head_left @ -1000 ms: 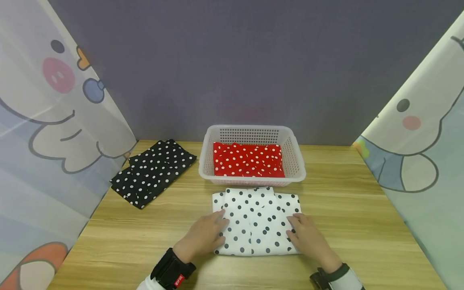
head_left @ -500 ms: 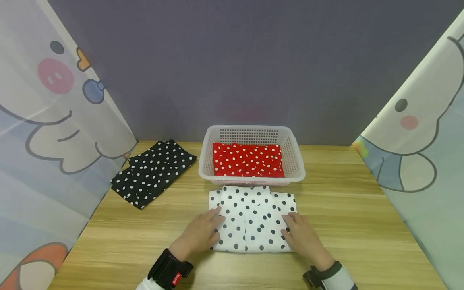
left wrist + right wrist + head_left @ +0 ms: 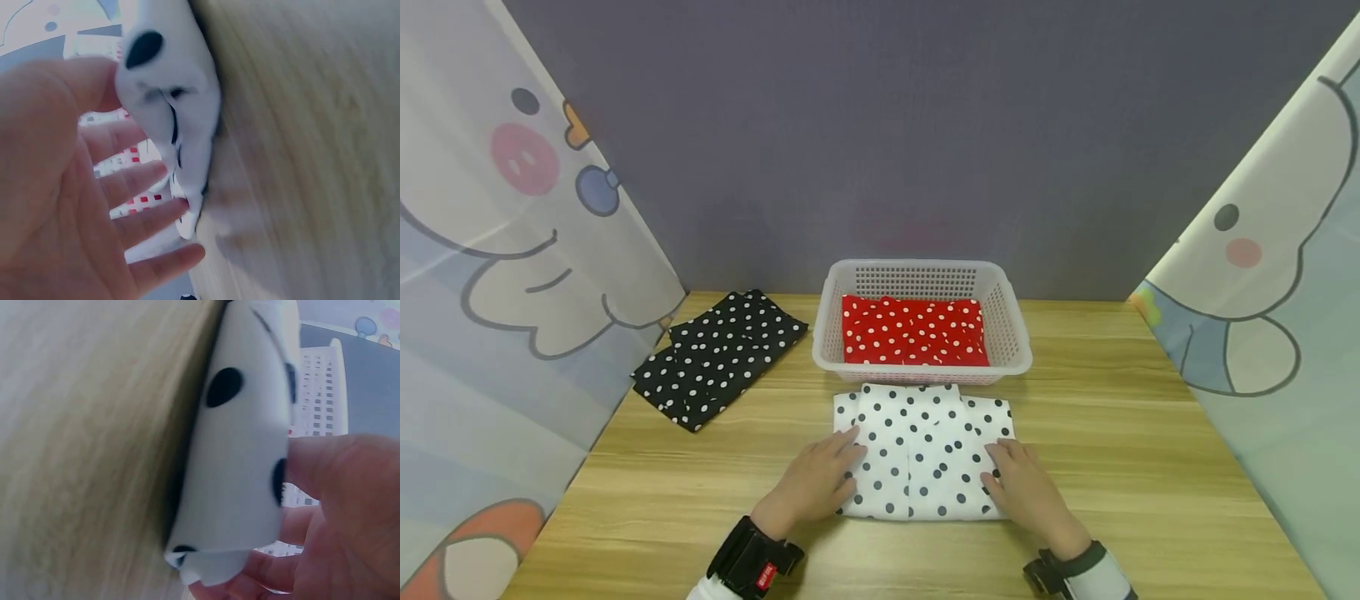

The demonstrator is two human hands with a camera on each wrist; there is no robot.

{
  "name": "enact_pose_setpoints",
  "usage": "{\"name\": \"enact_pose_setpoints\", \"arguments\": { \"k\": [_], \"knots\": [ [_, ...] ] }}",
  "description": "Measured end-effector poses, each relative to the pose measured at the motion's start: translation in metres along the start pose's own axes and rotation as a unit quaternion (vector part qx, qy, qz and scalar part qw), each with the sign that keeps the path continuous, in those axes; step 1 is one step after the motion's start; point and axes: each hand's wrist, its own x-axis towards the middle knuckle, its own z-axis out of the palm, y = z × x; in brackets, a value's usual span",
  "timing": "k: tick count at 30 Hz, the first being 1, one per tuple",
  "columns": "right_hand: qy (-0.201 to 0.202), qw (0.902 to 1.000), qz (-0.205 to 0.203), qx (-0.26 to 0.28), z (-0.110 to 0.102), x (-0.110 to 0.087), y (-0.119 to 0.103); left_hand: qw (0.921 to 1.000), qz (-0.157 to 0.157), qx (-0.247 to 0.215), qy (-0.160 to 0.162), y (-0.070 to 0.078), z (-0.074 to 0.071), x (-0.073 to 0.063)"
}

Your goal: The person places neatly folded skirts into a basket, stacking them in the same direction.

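Observation:
A folded white cloth with black dots (image 3: 925, 450) lies flat in front of the basket, its layers stacked. My left hand (image 3: 814, 482) rests at its left edge, fingertips on the top layer. On the opposite side, my right hand (image 3: 1028, 490) touches the right edge the same way. In the left wrist view, the fingers of that hand (image 3: 69, 187) are spread and fairly straight beside the thick folded edge (image 3: 172, 112). The right wrist view shows the thumb of the right hand (image 3: 340, 500) against the cloth (image 3: 240, 444); its fingertips are partly hidden behind the fold.
A white plastic basket (image 3: 1017, 333) stands just behind the cloth, with a folded red dotted cloth (image 3: 913, 333) inside. Another folded cloth, black with white dots (image 3: 718, 358), lies at the back left. A grey panel (image 3: 910, 150) and printed side sheets enclose the wooden table (image 3: 1120, 467).
The white cloth has shifted slightly left and toward the basket, both hands moving along with it. In the last half second hardly anything has moved.

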Motion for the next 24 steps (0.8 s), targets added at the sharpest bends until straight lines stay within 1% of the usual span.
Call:
{"name": "enact_pose_setpoints", "arguments": {
  "k": [4,9,12,15,17,20,24],
  "knots": [
    [-0.003,0.9994,0.018,0.028,-0.004,0.0,-0.002,0.9997,-0.011,0.0,0.022,0.003,-0.002,-0.001],
    [0.037,0.9974,0.052,0.033,-0.007,0.0,-0.007,0.9968,-0.036,0.016,0.07,0.01,-0.003,0.002],
    [0.06,0.9951,0.074,0.024,-0.007,0.0,-0.008,0.9924,-0.063,0.025,0.103,0.015,-0.002,0.006],
    [0.07,0.9924,0.1,0.019,-0.008,-0.001,-0.01,0.9853,-0.098,0.024,0.138,0.019,-0.001,0.009],
    [0.072,0.9907,0.114,0.015,-0.008,-0.001,-0.011,0.9805,-0.122,0.018,0.153,0.021,0.0,0.011],
    [0.068,0.9892,0.13,0.006,-0.009,-0.001,-0.013,0.9747,-0.157,0.015,0.158,0.024,0.0,0.013],
    [0.049,0.9891,0.139,-0.009,-0.007,-0.001,-0.016,0.9712,-0.184,0.021,0.15,0.028,0.0,0.015]
  ]
}}
